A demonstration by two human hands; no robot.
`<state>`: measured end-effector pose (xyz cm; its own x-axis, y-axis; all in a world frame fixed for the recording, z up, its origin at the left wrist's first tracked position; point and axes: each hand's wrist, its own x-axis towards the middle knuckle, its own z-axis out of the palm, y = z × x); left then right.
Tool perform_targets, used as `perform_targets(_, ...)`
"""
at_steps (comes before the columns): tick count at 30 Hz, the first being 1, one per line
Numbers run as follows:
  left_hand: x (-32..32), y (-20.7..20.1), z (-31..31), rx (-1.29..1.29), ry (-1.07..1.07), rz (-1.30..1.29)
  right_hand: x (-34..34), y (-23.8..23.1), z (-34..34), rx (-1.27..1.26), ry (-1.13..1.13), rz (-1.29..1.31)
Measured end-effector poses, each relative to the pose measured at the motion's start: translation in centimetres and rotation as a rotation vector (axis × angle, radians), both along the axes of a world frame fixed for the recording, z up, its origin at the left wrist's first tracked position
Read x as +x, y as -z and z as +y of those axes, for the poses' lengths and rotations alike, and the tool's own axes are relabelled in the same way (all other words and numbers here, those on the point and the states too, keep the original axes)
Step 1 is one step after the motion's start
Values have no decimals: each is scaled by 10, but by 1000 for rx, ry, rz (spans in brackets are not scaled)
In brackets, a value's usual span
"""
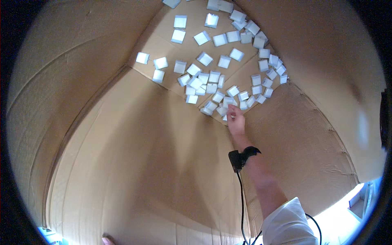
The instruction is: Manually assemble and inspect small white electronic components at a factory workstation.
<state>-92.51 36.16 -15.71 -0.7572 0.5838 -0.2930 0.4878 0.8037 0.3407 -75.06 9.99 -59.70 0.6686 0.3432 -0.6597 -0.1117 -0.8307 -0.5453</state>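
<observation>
Deep inside a large cardboard box (163, 130), my right hand (236, 119) reaches down among small white blocks. Its fingers are curled in, and the fingertips meet the edge of a white block (228, 101) in the near cluster. Whether a block sits between the fingers is hidden. Of my left hand (108, 241), only a bit of a finger shows at the lower edge, by the box's near rim; the rest is out of view. The blocks look square, white on top with greyish sides.
Many more blocks lie over the box floor (155, 45), crowded along the right-hand crease (273, 60) and looser at the left. Tall cardboard walls (302, 134) rise all round. A black wrist device (236, 160) on my right arm trails a black cable (241, 200) down the near wall.
</observation>
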Motion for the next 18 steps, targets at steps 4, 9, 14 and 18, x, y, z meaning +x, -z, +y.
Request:
perform_targets(4, 4, 3, 1, -25, 26, 110, -6, 20, -25, -96, -31, 190)
perform_targets(9, -17, -4, -3, -159, 32, -17, -9, 27, -37, -145, -124, 309)
perform_targets(14, -24, -12, -7, -215, -43, -2, -11, 11, 29, -149, -36, 80)
perform_targets(18, -55, -25, -13, -328, -81, -39, 27, 39, 82, -183, -142, -276)
